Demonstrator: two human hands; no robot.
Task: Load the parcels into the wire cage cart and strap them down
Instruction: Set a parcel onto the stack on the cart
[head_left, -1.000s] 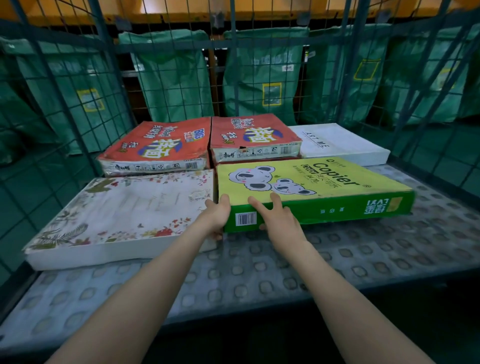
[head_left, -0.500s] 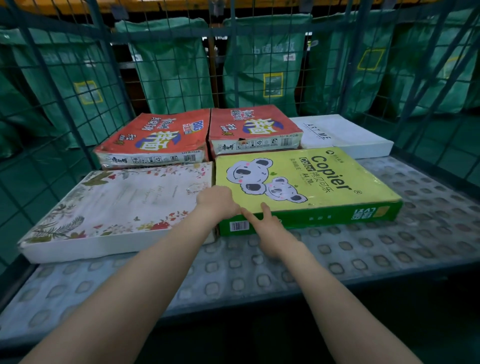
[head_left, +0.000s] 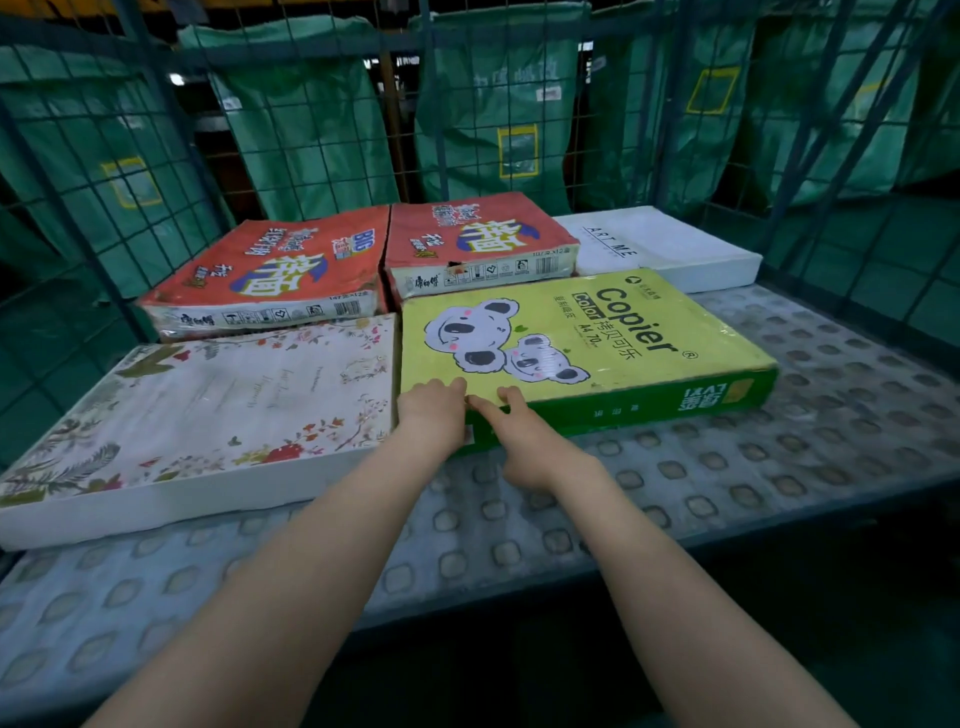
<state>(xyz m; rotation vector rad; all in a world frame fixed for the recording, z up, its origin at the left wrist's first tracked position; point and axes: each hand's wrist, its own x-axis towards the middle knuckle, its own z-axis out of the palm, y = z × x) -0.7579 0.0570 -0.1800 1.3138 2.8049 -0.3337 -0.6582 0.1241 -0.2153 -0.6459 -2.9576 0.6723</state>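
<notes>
- copier paper pack (head_left: 587, 338), yellow-green top with koala print, lies flat on the studded cart floor (head_left: 779, 467), front row, right of centre
- left hand (head_left: 434, 415) is on the pack's near left corner, fingers bent over the top edge onto the yellow face; it looks like a grip, but the thumb is hidden, so I'm not fully sure
- right hand (head_left: 524, 441) is just beside the left; fingers are out straight and spread, tips touching the pack's near top edge, palm against the green front side, nothing held
- both forearms reach in from the open front of the cart
- floral box (head_left: 208, 405) lies flat to the left of the pack, long sides touching or nearly so
- back row: left red pack (head_left: 270, 270) and right red pack (head_left: 478, 234) side by side and touching; white box (head_left: 665, 244) printed ART ME sits at the far right
- the right red pack's front edge butts against the copier pack's far edge
- wire mesh walls (head_left: 104, 156) close off the left, back and right
- green sacks (head_left: 306, 130) hang behind the mesh, outside the cart
</notes>
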